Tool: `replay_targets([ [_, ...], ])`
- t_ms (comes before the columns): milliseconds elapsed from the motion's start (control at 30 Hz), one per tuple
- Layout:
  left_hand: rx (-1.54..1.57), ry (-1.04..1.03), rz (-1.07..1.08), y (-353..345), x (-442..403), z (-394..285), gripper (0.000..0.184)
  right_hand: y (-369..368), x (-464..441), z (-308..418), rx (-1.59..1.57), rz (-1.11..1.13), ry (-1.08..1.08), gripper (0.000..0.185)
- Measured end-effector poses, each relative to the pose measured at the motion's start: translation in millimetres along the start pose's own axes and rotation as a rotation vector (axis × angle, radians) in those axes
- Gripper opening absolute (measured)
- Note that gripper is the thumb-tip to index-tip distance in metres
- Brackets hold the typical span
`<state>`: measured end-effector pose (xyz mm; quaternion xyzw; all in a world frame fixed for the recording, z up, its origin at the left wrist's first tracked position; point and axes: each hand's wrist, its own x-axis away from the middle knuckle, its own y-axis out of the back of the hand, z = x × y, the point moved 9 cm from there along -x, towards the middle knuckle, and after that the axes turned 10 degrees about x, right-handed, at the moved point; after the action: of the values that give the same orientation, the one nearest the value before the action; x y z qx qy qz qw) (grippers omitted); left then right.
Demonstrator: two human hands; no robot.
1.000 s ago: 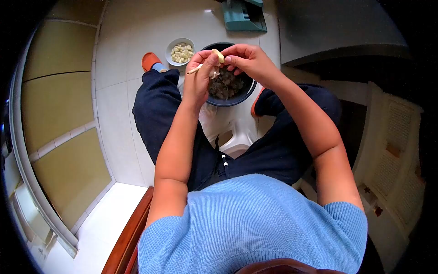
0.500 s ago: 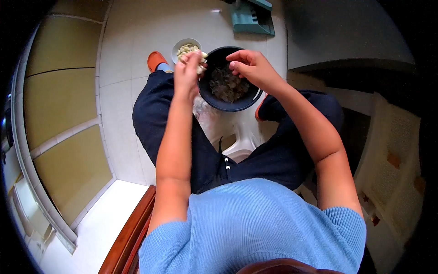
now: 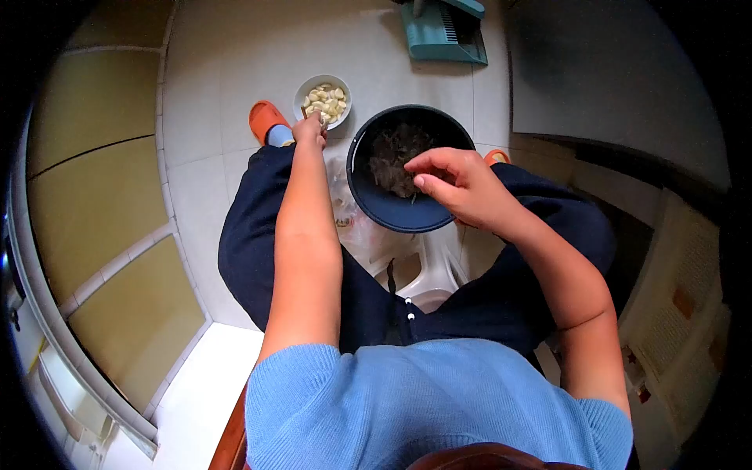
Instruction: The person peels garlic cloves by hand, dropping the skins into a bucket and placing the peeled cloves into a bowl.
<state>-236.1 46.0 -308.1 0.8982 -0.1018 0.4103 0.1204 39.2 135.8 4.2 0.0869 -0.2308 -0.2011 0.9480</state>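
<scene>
My left hand (image 3: 310, 130) is at the near rim of a white bowl (image 3: 298, 95) on the floor. Its fingers are bent together, and whatever they hold is hidden. Pale peeled garlic cloves (image 3: 326, 100) lie in the bowl, some right at the fingertips. Over the right part of a dark bucket (image 3: 407, 215) hovers my right hand (image 3: 462, 184), its fingers curved and a small gap between thumb and forefinger. Nothing shows in that gap. Dark, thin, papery scraps (image 3: 395, 157) lie inside the bucket.
A clear plastic bag (image 3: 364, 235) and a white plastic stool (image 3: 435, 274) are between my legs. A teal dustpan (image 3: 442, 39) stands on the tiled floor ahead. Orange slippers (image 3: 266, 119) are on my feet. A dark panel (image 3: 611, 86) rises at the right.
My left hand has gone from beside the bucket, where it held several garlic cloves, to the bowl. My right hand stays over the bucket. The whole view has shifted a little.
</scene>
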Motion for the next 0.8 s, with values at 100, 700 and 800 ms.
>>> replay_targets([
  [100,-0.019,-0.04,0.046,-2,-8,-9,0.028,-1,2,3,0.001,-0.012,0.018,0.021],
  [700,0.135,-0.268,0.624,-30,242,-116,0.034,-5,-19,-3,0.005,-0.038,0.146,0.025],
  [800,0.139,-0.275,0.786,-24,308,-92,0.044,-11,-13,6,-0.161,-0.007,0.184,0.026],
])
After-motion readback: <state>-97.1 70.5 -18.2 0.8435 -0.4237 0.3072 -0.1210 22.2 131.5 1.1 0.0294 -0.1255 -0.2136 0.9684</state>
